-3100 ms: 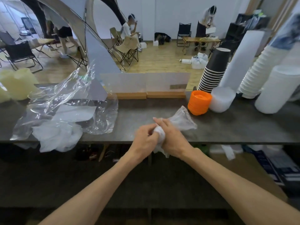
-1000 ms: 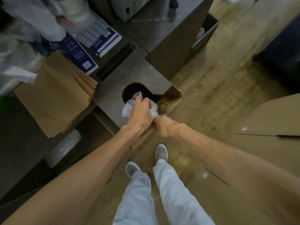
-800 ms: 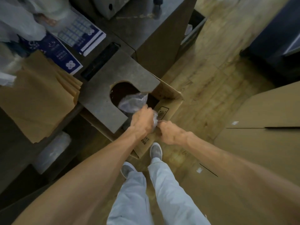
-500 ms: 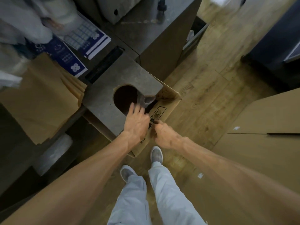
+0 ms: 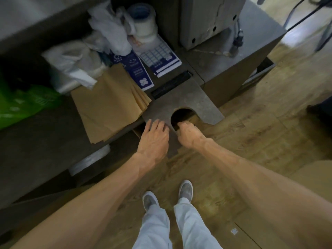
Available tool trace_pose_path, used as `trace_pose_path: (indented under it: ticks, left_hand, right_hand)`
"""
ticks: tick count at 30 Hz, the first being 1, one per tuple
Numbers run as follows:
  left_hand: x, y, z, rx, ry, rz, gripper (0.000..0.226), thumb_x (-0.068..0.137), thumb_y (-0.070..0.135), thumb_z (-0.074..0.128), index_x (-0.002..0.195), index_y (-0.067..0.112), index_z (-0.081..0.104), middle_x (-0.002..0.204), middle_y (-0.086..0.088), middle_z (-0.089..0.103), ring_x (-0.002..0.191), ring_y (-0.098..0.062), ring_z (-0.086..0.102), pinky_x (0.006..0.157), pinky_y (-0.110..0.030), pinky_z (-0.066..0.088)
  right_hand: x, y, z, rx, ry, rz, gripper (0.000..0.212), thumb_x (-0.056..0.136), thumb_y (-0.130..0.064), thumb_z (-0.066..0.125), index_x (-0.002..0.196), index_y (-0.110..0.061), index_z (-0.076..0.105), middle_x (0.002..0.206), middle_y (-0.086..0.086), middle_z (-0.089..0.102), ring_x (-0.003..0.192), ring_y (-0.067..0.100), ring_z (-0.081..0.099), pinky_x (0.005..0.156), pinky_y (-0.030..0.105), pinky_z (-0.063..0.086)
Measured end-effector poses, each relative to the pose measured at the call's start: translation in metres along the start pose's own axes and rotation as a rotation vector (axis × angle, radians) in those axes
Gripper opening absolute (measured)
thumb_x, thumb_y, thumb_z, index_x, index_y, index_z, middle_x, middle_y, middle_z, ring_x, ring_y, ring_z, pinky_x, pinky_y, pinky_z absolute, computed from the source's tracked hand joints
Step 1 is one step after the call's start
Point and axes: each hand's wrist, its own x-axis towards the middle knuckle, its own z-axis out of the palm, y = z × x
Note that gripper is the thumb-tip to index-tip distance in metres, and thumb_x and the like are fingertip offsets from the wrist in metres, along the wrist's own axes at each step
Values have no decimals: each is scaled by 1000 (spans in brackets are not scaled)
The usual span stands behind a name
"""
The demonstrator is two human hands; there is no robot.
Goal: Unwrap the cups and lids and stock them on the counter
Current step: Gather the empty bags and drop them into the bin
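I am looking down at a low grey panel (image 5: pixel 194 97) with a round hole (image 5: pixel 181 115) cut in it; a cardboard box (image 5: pixel 195 120) shows under the hole. My left hand (image 5: pixel 154 137) lies flat on the panel just left of the hole, fingers straight, holding nothing. My right hand (image 5: pixel 186 133) is at the hole's near rim, its fingers curled over the box's edge. No plastic wrap, cups or lids are in view.
A stack of brown paper bags (image 5: pixel 111 105) lies left of the panel, with blue leaflets (image 5: pixel 161 60), a tape roll (image 5: pixel 143 20) and white plastic bags (image 5: pixel 106 27) behind it. A green bag (image 5: pixel 21 105) sits far left. My feet (image 5: pixel 168 194) stand on the wooden floor.
The crumpled plastic wrap that my left hand pushed at the hole is gone from sight. My left hand has let go and moved left onto the panel. My right hand stays at the box's edge.
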Motion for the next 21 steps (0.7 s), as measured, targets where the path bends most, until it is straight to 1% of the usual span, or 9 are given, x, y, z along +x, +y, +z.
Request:
trace_pose_path:
  ticks: [2, 3, 5, 6, 11, 14, 16, 19, 21]
  left_hand:
    - [-11, -9, -9, -20, -25, -34, 55, 95, 24, 57, 147, 12, 42, 155, -11, 35, 148, -28, 25, 124, -50, 13]
    - [-18, -14, -15, -31, -24, -44, 55, 96, 26, 57, 147, 12, 42, 155, -12, 35, 148, -29, 25, 124, -49, 15]
    - [-28, -27, -31, -36, 22, -54, 54, 96, 30, 56, 145, 12, 43, 154, -11, 36, 146, -28, 28, 123, -48, 17]
    - [-33, -36, -41, -36, 53, -64, 52, 96, 30, 55, 144, 13, 44, 153, -11, 38, 145, -28, 31, 123, -48, 18]
    - [-73, -107, -104, -21, 262, -167, 54, 86, 28, 62, 136, 12, 51, 144, -12, 48, 139, -31, 39, 121, -49, 23]
    - [-117, -154, -132, -4, 424, -228, 59, 83, 25, 68, 137, 11, 52, 143, -13, 52, 137, -31, 45, 118, -50, 29]
    - [-162, -195, -145, 4, 512, -298, 59, 86, 27, 66, 141, 13, 49, 146, -12, 49, 139, -30, 43, 119, -49, 27]
    - [-242, -259, -150, 8, 553, -452, 56, 93, 29, 58, 145, 13, 44, 155, -13, 40, 146, -30, 34, 123, -49, 22]
    - [-298, -303, -148, 29, 571, -534, 54, 91, 27, 60, 141, 11, 49, 152, -14, 44, 144, -31, 37, 123, -48, 22]
  right_hand:
    - [-16, -15, -14, -32, 75, 17, 42, 98, -19, 54, 138, -8, 50, 134, 13, 56, 121, 31, 58, 98, 40, 48]
    - [-25, -23, -20, -49, 120, 7, 36, 97, -19, 55, 133, -10, 54, 127, 12, 60, 113, 31, 63, 91, 40, 51]
    - [-38, -44, -37, -66, 192, -33, 30, 97, -20, 54, 125, -10, 59, 120, 10, 62, 105, 30, 65, 83, 38, 52]
    - [-44, -58, -46, -68, 212, -63, 29, 97, -21, 54, 123, -10, 60, 119, 10, 62, 105, 29, 65, 82, 37, 52]
    - [-69, -160, -91, -92, 349, -293, 24, 97, -28, 55, 117, -16, 62, 116, 3, 63, 104, 22, 66, 87, 39, 56]
    - [-80, -231, -102, -127, 412, -432, 36, 98, -31, 56, 132, -20, 56, 132, 1, 59, 119, 18, 59, 101, 36, 50]
    - [-90, -293, -98, -137, 439, -534, 40, 98, -32, 56, 137, -23, 52, 138, -1, 55, 124, 15, 56, 105, 33, 46]
    - [-108, -394, -76, -148, 477, -671, 40, 98, -32, 56, 137, -23, 53, 137, -2, 55, 121, 15, 56, 103, 33, 48]
    - [-121, -461, -54, -166, 476, -721, 41, 97, -30, 55, 137, -19, 54, 137, 1, 55, 120, 18, 57, 102, 36, 49]
